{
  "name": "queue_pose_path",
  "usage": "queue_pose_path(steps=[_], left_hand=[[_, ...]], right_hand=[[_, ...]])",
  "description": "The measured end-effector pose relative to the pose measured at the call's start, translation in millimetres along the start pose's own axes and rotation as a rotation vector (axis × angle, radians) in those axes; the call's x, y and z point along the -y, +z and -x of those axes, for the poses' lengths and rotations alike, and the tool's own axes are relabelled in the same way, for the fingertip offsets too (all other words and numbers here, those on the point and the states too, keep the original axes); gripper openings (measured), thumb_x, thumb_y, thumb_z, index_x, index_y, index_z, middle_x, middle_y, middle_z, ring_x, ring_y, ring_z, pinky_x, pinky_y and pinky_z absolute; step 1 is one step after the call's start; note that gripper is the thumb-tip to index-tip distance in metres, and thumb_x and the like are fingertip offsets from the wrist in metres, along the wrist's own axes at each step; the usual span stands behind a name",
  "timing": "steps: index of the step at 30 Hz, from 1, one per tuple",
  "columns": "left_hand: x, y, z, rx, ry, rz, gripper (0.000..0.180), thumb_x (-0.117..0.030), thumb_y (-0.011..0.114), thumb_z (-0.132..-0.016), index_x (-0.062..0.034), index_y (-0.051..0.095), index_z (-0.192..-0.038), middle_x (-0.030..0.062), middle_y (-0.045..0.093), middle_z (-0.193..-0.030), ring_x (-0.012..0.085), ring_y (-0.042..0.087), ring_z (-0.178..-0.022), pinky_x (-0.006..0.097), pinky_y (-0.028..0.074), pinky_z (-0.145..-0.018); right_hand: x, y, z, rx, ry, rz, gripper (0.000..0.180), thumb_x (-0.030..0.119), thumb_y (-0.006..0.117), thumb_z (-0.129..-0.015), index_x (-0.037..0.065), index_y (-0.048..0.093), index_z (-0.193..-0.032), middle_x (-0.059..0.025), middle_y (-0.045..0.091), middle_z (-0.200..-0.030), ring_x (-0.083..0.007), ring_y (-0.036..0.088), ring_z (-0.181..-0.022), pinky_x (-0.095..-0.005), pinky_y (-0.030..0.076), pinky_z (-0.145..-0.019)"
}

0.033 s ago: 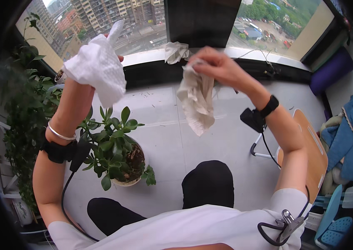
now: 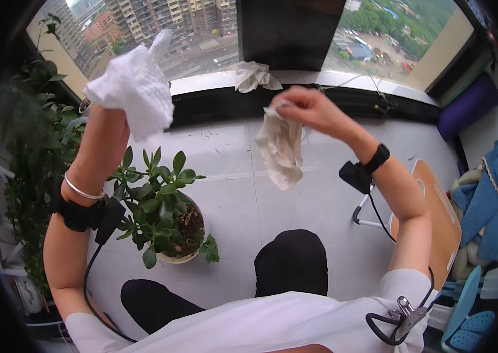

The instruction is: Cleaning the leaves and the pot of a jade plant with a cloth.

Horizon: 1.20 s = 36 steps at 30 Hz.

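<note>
At the upper left, my left hand [image 2: 116, 122] is mostly hidden under a white textured wipe [image 2: 137, 91]. The cloth drapes over the fingers and appears held by them, one corner sticking up. My right hand [image 2: 306, 106] is closed in a pinch on the top of a crumpled, greyish-stained wipe [image 2: 281, 147], which hangs down above the floor. Beyond that hand, another crumpled wipe [image 2: 253, 76] lies on the window ledge [image 2: 202, 81]. Below my left forearm stands a potted plant [image 2: 169, 200] with thick green leaves.
Dark bits [image 2: 209, 135] are scattered on the pale tiled floor [image 2: 234, 206]. A folding wooden-topped stool or table [image 2: 440, 206] stands at my right, near blue clothes [image 2: 487, 200] and a purple roll [image 2: 470, 107]. Leafy plants [image 2: 40, 176] line the left side. Windows [image 2: 172, 35] rise ahead.
My right hand has come slightly nearer and to the right with the stained wipe. The white wipe on my left hand has shifted slightly left and up.
</note>
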State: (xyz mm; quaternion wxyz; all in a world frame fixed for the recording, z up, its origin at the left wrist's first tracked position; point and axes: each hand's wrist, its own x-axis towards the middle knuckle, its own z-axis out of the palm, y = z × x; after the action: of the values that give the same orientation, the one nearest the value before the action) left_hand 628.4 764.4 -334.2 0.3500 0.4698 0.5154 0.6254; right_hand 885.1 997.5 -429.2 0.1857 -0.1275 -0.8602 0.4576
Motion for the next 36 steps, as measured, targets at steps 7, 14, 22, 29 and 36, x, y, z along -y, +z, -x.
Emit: queue_pose_path(steps=[7,14,22,29,36], left_hand=[[-22,-37,46,-0.180,-0.119,-0.077,0.027,-0.024,0.047,-0.095,-0.0058,0.055,-0.113,0.0049,0.062,-0.095,0.0146,0.060,-0.091,0.031,0.048,-0.083],[-25,-51,96,-0.493,-0.144,-0.010,0.035,-0.036,0.048,-0.095,-0.0070,0.052,-0.115,0.0050,0.060,-0.092,0.0146,0.058,-0.085,0.029,0.046,-0.077],[-26,-86,114,-0.537,-0.323,-0.154,0.024,-0.021,0.058,-0.088,-0.0035,0.053,-0.104,0.0022,0.052,-0.074,0.0132,0.051,-0.064,0.027,0.042,-0.058],[-28,-73,89,-0.132,-0.256,-0.396,0.024,-0.023,0.062,-0.084,-0.0013,0.057,-0.094,-0.0005,0.052,-0.074,0.0072,0.046,-0.057,0.022,0.040,-0.053],[-28,-97,143,-0.275,-0.061,0.060,0.047,-0.047,0.060,-0.087,-0.0049,0.055,-0.107,-0.0004,0.057,-0.080,0.0039,0.043,-0.053,0.017,0.034,-0.046]], right_hand=[[-103,81,-85,-0.010,0.186,-0.115,0.023,0.020,0.061,-0.084,0.001,0.068,-0.094,-0.0055,0.066,-0.074,-0.0119,0.059,-0.069,-0.0252,0.046,-0.067],[-169,83,-233,-0.229,0.149,0.056,0.076,0.036,0.066,-0.080,-0.006,0.036,-0.136,-0.0280,0.049,-0.128,-0.0352,0.052,-0.117,-0.0357,0.044,-0.094],[-1,150,-160,0.049,0.026,-0.557,0.033,0.027,0.056,-0.093,0.003,0.058,-0.116,-0.0069,0.061,-0.100,-0.0113,0.060,-0.083,-0.0245,0.049,-0.071],[161,178,-129,0.223,-0.340,-0.433,0.054,0.043,0.059,-0.089,-0.004,0.056,-0.114,-0.0114,0.062,-0.104,-0.0137,0.059,-0.089,-0.0280,0.049,-0.080],[190,219,-133,0.250,-0.122,-0.608,0.054,0.044,0.057,-0.091,-0.008,0.061,-0.104,-0.0086,0.063,-0.099,-0.0131,0.060,-0.091,-0.0253,0.047,-0.083]])
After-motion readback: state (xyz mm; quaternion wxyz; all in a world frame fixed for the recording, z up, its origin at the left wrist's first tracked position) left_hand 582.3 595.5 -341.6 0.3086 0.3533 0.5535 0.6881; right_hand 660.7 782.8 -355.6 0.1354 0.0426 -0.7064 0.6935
